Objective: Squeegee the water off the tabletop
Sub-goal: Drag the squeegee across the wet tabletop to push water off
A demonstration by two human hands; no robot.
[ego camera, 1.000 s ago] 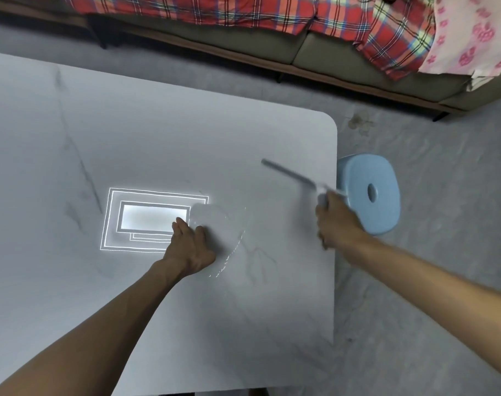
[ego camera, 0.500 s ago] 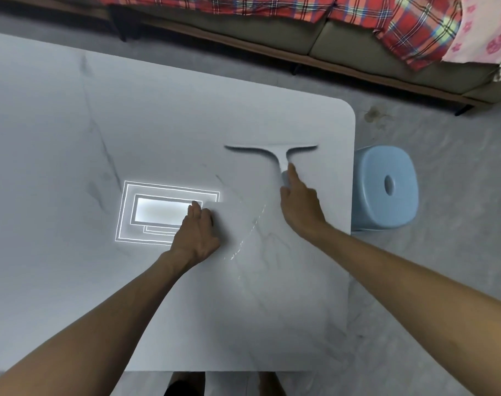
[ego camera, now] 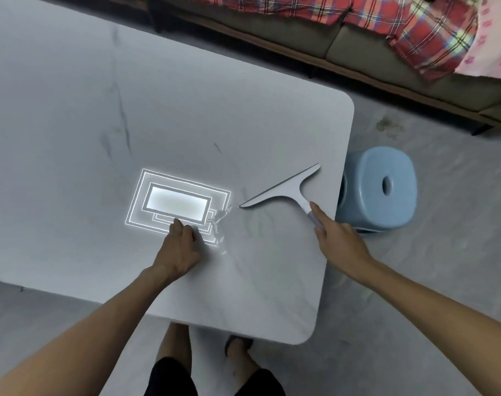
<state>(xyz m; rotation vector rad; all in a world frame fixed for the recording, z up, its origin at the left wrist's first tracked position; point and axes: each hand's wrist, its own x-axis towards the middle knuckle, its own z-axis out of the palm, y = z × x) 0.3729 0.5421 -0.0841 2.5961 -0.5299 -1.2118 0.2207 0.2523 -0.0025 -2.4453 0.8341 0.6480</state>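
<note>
A pale grey marbled tabletop [ego camera: 186,115] fills the left and middle of the view. My right hand [ego camera: 336,241] grips the handle of a white T-shaped squeegee [ego camera: 283,190], whose blade lies slanted on the table near its right edge. A thin streak of water [ego camera: 219,224] glistens just off the blade's left tip. My left hand [ego camera: 179,250] rests flat on the tabletop, fingers together, to the left of the water.
A bright reflection of a ceiling lamp [ego camera: 176,202] shines on the table by my left hand. A light blue plastic stool [ego camera: 380,190] stands on the floor against the table's right edge. A sofa with plaid cloth [ego camera: 415,27] runs along the back. My feet [ego camera: 238,350] are under the near edge.
The squeegee came down from the air near the right edge onto the table, then swung from level to slanted, pulled nearer to me. The left hand has stayed flat on the table.
</note>
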